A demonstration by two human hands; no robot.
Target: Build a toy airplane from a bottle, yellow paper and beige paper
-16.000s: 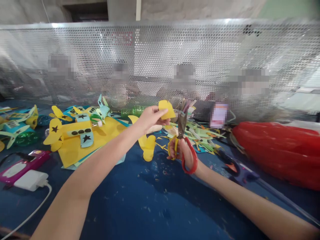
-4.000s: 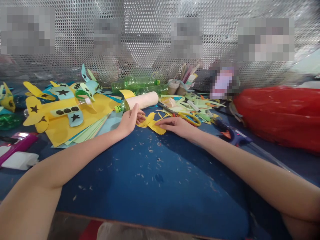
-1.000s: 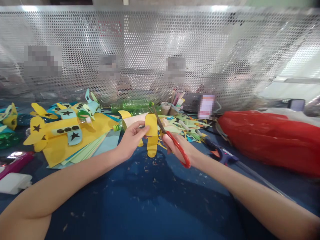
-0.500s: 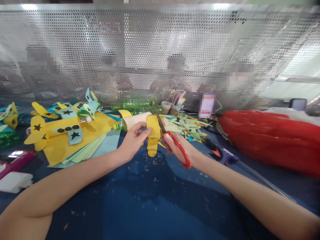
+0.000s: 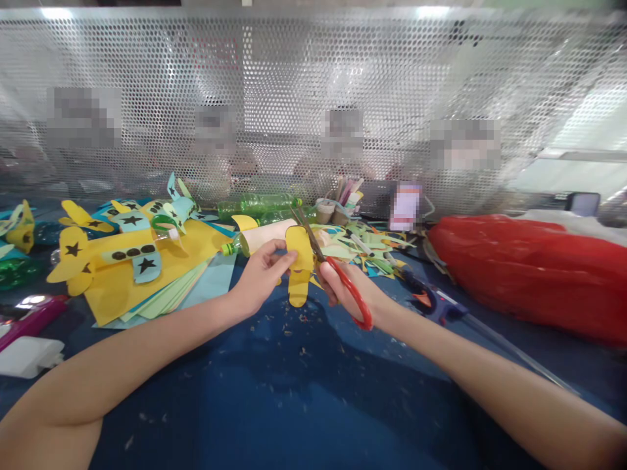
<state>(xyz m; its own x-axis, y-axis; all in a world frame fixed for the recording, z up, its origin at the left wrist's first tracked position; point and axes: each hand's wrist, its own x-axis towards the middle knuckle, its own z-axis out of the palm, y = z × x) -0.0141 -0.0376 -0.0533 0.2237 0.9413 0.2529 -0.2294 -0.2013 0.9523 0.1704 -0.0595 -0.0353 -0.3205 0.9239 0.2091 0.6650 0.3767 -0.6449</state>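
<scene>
Between the thumb and fingers of my left hand [image 5: 264,274] is a yellow paper cutout [image 5: 298,245] with a rounded top end. Another yellow rounded strip hangs just below it; whether the two are joined I cannot tell. My right hand [image 5: 345,284] is closed on red-handled scissors [image 5: 350,287], their blades pointing up and left along the cutout's right edge. Behind my left hand lies a green bottle wrapped in pale paper [image 5: 274,235]. Paper scraps [image 5: 362,243] are heaped beyond my right hand.
Bottle planes with yellow and blue paper wings [image 5: 132,251] stand at the left on yellow sheets. A glue gun [image 5: 441,303] and a red plastic bag [image 5: 529,274] lie at the right. Behind, a perforated metal screen [image 5: 289,78] has people beyond it.
Almost nothing differs. The scissors and my right hand have shifted very slightly left; the cutout stays in my left hand.
</scene>
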